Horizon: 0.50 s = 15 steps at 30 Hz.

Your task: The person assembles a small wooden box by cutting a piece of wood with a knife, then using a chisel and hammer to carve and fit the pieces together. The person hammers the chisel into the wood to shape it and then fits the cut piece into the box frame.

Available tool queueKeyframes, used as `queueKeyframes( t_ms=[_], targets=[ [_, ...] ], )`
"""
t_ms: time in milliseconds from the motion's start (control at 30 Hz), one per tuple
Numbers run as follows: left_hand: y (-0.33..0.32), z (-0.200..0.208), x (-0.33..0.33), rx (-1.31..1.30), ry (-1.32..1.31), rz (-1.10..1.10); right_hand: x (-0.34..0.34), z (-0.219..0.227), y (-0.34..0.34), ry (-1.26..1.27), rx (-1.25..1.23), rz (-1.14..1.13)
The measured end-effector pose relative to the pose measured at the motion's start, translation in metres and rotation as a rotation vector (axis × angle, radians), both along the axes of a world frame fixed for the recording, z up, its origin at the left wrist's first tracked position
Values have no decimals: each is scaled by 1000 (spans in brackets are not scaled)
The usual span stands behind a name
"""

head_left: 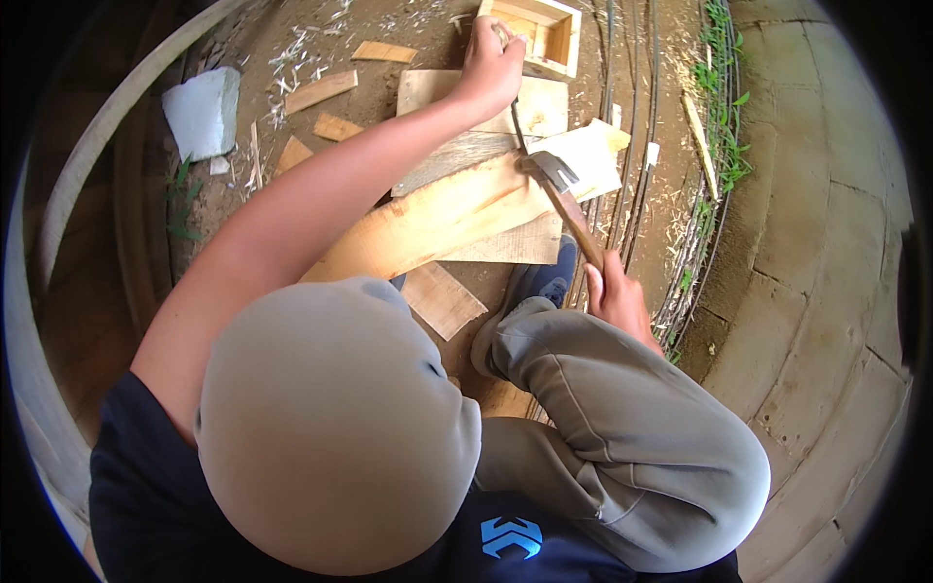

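Right hand [622, 299] grips hammer [575, 216]; left hand [494, 63] holds dark-shafted tool [518, 124] (wooden box [570, 47] near).

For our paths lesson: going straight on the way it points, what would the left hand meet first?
The left hand would probably meet the pale, rectangular, open wooden box first, though depth is unclear.

You work in what looks like daylight, brightest beyond your right hand [622, 301], where the right end of the board [466, 209] glares almost white and the hammer head [554, 170] catches a glint. Well left of your left hand [494, 66], everything sinks into dim brown shadow. Right of your right hand, fisheye distortion bows the paving [812, 253]; black rounds the corners. Both hands look fairly sharp.
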<state>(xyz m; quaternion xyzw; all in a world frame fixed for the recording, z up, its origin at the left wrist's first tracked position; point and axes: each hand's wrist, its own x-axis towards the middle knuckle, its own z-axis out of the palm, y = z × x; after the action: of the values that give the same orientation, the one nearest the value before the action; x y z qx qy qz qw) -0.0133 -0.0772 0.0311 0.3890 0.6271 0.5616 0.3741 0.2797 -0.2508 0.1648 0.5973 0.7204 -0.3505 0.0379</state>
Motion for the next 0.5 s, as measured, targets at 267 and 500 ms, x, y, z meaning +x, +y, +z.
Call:
queueKeyframes(
  t_ms=[267,500],
  targets=[
    [-13,32,1,-11,-217,-160,19,-2,-24,185,174,-157],
    [-18,50,0,-6,-259,-237,31,-35,-19,82,146,-281]
  ],
)
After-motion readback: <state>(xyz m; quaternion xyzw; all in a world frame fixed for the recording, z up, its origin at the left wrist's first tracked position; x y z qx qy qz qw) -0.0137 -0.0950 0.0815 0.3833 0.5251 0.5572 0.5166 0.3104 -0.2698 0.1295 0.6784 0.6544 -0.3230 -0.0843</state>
